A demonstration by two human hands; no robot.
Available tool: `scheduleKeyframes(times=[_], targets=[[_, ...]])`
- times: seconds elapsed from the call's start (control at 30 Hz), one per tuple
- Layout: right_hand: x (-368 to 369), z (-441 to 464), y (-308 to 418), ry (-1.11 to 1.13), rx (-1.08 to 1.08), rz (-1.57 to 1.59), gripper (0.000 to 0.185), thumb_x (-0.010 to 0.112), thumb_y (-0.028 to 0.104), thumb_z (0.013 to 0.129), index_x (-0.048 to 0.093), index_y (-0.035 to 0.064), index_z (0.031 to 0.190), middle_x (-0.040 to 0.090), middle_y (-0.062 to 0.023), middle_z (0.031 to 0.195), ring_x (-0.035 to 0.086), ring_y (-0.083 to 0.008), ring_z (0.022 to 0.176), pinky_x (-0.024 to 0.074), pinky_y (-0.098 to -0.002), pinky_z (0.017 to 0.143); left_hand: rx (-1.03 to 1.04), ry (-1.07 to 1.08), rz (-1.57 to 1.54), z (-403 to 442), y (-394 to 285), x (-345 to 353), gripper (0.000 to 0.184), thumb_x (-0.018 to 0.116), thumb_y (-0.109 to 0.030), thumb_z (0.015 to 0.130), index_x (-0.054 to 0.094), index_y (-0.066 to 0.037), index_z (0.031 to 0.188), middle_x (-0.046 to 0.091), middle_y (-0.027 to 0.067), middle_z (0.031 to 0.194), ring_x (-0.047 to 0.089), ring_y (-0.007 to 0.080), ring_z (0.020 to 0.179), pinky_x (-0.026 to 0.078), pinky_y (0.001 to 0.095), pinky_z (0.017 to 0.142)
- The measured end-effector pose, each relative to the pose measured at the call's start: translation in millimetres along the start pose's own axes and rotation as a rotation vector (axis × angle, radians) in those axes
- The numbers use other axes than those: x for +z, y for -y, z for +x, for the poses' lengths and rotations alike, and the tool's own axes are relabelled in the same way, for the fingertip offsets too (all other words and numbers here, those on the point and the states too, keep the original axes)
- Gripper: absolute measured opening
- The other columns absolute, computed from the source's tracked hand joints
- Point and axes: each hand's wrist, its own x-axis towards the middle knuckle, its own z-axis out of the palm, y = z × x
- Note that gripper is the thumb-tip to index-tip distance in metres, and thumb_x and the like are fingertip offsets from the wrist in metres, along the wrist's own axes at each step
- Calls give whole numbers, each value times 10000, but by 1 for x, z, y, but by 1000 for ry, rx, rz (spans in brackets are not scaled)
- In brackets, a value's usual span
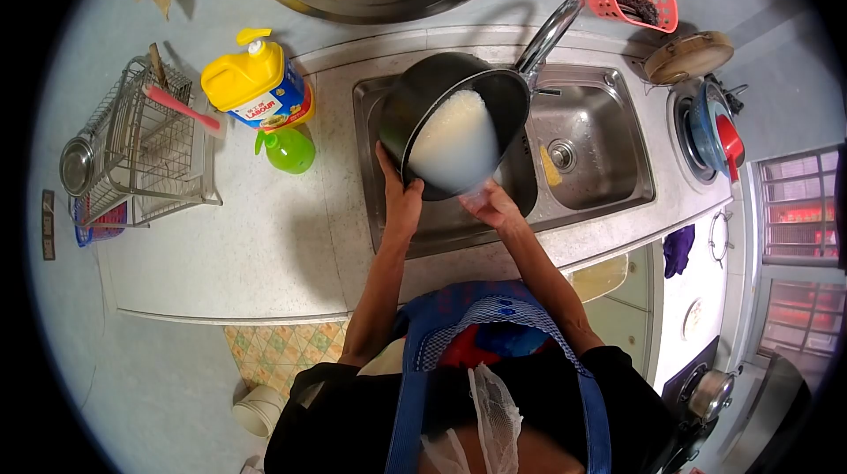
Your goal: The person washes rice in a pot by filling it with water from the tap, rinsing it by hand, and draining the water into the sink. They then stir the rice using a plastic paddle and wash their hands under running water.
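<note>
While my left fingers (pixel 386 165) grip pot (pixel 413 90) at 7 o'clock, right fingers (pixel 479 198) touch low lip at 5, nearer cloudy water (pixel 468 171); can't tell if closed. Pot over left basin (pixel 441 231), mouth tipped toward 4 o'clock, rice (pixel 454 121) inside.

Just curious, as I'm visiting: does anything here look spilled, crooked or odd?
The pot tips over the sink, milky liquid near its rim, but left hand and right hand steady it. A yellow piece lies by the drain, perhaps stray.
</note>
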Motion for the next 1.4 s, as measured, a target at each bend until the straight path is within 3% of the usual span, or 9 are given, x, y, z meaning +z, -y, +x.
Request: scheduleKeyframes(times=[0.4, 0.7, 1.13, 1.4], targets=[[7, -4, 2, -17, -16, -35, 281, 434, 257, 875, 457, 128, 1124, 524, -33, 1083, 522, -189, 954, 474, -332, 759, 172, 45, 97, -1, -8, 3, 823, 396, 62, 641, -4, -67, 1348, 176, 221, 1353, 196, 271, 1256, 145, 309, 1015], [16, -9, 5, -82, -20, -9, 223, 397, 192, 891, 496, 135, 1082, 549, -18, 1043, 539, -163, 917, 478, -295, 752, 193, 26, 166, -4, -22, 9, 835, 399, 74, 623, 12, -69, 1350, 164, 216, 1357, 192, 277, 1257, 150, 315, 1016], [13, -5, 7, -6, -8, 25, 196, 456, 179, 868, 525, 97, 1032, 581, -29, 993, 559, -158, 895, 483, -287, 769, 241, 30, 154, -4, -27, 12, 837, 398, 66, 618, 26, -85, 1353, 168, 200, 1357, 215, 277, 1244, 189, 322, 1006], [14, -2, 6, -21, -7, 34, 197, 437, 208, 880, 523, 91, 1013, 590, -24, 963, 568, -152, 852, 470, -302, 796, 230, 16, 143, -5, -29, 10, 854, 349, 161, 623, 14, -120, 1357, 156, 204, 1363, 213, 264, 1247, 201, 316, 1000]])
